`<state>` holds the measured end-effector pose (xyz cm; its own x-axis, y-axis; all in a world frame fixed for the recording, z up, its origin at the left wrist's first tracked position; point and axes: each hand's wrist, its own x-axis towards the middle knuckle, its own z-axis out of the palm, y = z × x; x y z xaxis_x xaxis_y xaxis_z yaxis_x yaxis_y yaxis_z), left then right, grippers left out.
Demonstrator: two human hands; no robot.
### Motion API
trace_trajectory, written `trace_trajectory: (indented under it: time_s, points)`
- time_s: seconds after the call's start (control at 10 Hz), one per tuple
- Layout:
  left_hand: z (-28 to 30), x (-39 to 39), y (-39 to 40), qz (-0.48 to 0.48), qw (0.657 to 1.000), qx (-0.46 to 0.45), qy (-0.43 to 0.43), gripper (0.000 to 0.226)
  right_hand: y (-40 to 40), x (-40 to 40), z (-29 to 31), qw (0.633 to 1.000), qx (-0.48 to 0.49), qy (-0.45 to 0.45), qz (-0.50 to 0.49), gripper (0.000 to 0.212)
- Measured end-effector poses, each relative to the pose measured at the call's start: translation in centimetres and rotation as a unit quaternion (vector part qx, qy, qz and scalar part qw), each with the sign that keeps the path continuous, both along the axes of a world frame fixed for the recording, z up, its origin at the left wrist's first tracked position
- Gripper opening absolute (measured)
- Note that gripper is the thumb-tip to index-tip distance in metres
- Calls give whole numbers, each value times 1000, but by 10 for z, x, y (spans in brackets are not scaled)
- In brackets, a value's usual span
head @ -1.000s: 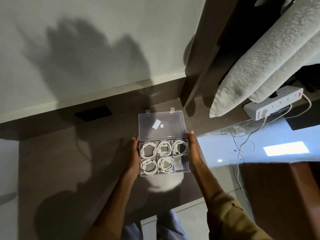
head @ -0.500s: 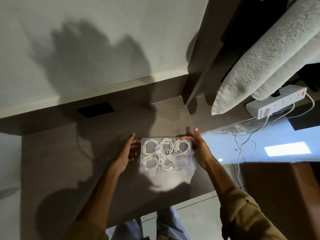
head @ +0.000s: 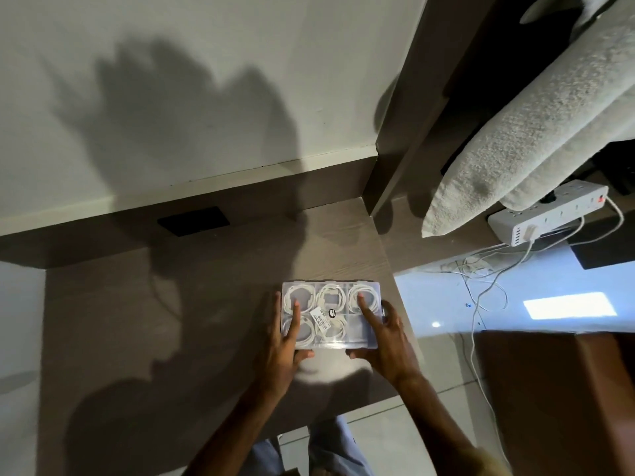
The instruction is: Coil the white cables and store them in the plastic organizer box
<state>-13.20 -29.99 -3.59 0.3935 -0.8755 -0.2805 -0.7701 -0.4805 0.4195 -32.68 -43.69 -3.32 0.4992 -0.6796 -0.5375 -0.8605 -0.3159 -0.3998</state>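
Observation:
The clear plastic organizer box (head: 331,341) lies on the brown table with its lid down. Through the lid I see several coiled white cables (head: 331,295) in its compartments and a small label sticker on top. My left hand (head: 283,352) rests on the box's left half, fingers flat on the lid and thumb at the near edge. My right hand (head: 381,341) presses the right half, index finger stretched over the far right compartment, thumb at the near edge.
The brown table (head: 171,321) meets a white wall at the back, with a black rectangle (head: 194,220) near that edge. To the right are a hanging grey towel (head: 532,132), a white power strip (head: 549,214) and loose cords on the glossy floor.
The lid, open a second ago, is down over the cables. Both hands moved from the box's sides onto the top of the lid.

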Motion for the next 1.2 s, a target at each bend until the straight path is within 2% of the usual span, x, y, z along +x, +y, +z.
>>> trace_trajectory:
  time_s: [0.2, 0.3, 0.4, 0.5, 0.7, 0.8, 0.9, 1.0, 1.1, 1.2]
  points:
    - [-12, -4, 3, -62, 987, 73, -130, 112, 27, -3, -6, 997, -67, -19, -20, 92]
    - [-22, -8, 8, -68, 982, 71, -162, 100, 35, -6, -9, 996, -86, -14, -11, 85]
    - [-31, -12, 12, -70, 980, 66, -173, 84, 37, -5, -4, 996, -88, -33, -11, 58]
    - [-33, -11, 15, -63, 981, 64, -173, 82, 36, -6, -9, 989, -144, -45, 11, 58]
    - [-29, 14, -37, 13, 997, -42, -59, 87, -23, 18, -23, 994, -102, -39, -26, 89]
    - [-23, 35, -83, 74, 995, -61, 26, 89, -79, 47, -19, 991, -112, -59, -34, 83]
    - [-23, 56, -122, 103, 989, -77, 73, 78, -126, 73, -21, 992, -118, -33, -30, 81]
    - [-23, 71, -141, 120, 986, -75, 93, 79, -147, 82, -24, 993, -114, -26, -29, 84]
    - [-23, 76, -140, 86, 989, -81, 89, 84, -145, 83, -16, 993, -109, -27, -23, 87]
    - [-5, 67, -120, 88, 987, -122, 52, 84, -126, 80, 10, 985, -141, -74, -69, 89]
